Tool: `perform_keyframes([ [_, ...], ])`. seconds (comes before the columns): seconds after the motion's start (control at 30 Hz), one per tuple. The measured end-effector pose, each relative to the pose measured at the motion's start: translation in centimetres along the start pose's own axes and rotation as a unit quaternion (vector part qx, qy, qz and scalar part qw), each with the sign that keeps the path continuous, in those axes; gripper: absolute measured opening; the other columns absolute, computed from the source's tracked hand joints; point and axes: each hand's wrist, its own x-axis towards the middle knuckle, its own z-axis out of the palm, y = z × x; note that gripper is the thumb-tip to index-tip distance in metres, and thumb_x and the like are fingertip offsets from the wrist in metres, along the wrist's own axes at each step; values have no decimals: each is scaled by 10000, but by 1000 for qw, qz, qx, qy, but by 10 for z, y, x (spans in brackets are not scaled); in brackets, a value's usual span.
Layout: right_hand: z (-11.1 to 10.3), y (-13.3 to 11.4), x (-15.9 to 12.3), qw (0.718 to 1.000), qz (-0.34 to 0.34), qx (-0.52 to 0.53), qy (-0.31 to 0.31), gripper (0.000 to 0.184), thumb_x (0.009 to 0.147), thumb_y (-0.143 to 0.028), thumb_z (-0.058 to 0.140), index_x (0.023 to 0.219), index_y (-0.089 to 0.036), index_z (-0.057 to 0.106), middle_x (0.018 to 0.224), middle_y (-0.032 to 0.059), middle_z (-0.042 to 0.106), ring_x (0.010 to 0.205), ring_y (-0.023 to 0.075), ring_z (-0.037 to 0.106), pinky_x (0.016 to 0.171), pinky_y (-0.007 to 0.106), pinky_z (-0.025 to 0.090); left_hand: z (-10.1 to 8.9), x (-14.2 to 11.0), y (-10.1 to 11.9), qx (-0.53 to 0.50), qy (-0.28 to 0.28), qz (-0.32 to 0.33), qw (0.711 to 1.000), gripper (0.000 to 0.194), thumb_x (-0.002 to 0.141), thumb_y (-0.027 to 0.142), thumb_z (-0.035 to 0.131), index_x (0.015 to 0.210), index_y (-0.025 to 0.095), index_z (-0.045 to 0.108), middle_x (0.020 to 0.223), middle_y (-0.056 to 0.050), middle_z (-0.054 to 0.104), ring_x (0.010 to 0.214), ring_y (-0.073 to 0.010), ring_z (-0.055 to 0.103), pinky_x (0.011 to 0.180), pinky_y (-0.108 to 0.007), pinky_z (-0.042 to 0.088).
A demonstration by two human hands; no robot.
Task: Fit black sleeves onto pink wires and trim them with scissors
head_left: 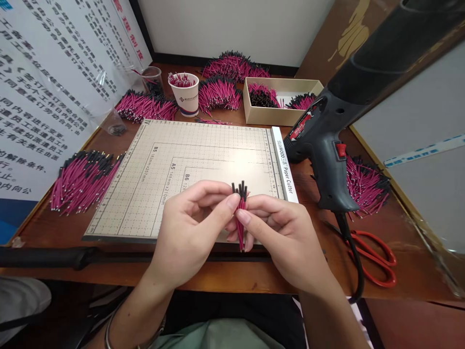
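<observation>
My left hand (pixel 198 225) and my right hand (pixel 279 232) meet over the front edge of a paper cutter board (pixel 214 150). Between them is a small bundle of wires (pixel 241 223), magenta with black sleeved ends. It stands nearly upright, black ends at the top. The left thumb and fingers pinch it near the black ends; the right thumb and fingers pinch it lower, on the magenta part. Parts of the bundle are hidden by my fingers.
Heaps of similar wires (pixel 220 94) lie behind the board. A paper cup (pixel 184 97) and a shallow box (pixel 283 116) hold more. At the right are a heat gun (pixel 332 145) and red-handled scissors (pixel 378 259). The cutter's black handle (pixel 47 257) runs along the front left.
</observation>
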Motion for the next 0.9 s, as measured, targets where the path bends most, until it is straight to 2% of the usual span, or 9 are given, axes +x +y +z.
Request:
perform_keyframes([
  [0.13, 1, 0, 1, 1000, 5, 5, 4, 248, 843, -372, 806, 811, -138, 729, 602, -4, 625, 525, 72, 570, 507, 165, 523, -1, -1, -1, 1, 3, -3, 1000, 90, 877, 233, 755, 831, 176, 702, 612, 16, 691, 536, -85, 653, 530, -117, 581],
  [0.37, 2, 2, 1, 998, 5, 58, -5, 108, 818, -208, 823, 802, -138, 743, 608, -19, 645, 538, 50, 590, 515, 113, 508, 0, -1, 1, 4, 6, 11, 1000, 81, 879, 207, 745, 827, 175, 690, 606, 32, 689, 517, -66, 633, 524, -95, 565],
  [0.6, 1, 0, 0, 996, 13, 86, -4, 81, 783, -133, 834, 777, -136, 753, 654, -15, 682, 542, 38, 595, 502, 87, 499, -1, -1, 0, -14, -6, 4, 1000, 91, 901, 202, 731, 840, 176, 669, 611, 39, 689, 502, -59, 630, 533, -97, 564],
  [0.9, 0, 2, 2, 995, 10, 97, -14, 80, 801, -138, 822, 782, -128, 745, 671, -5, 703, 555, 37, 603, 517, 78, 500, -2, 0, -2, -30, -16, -1, 999, 77, 892, 183, 733, 841, 183, 676, 597, 55, 681, 497, -57, 639, 528, -93, 557],
])
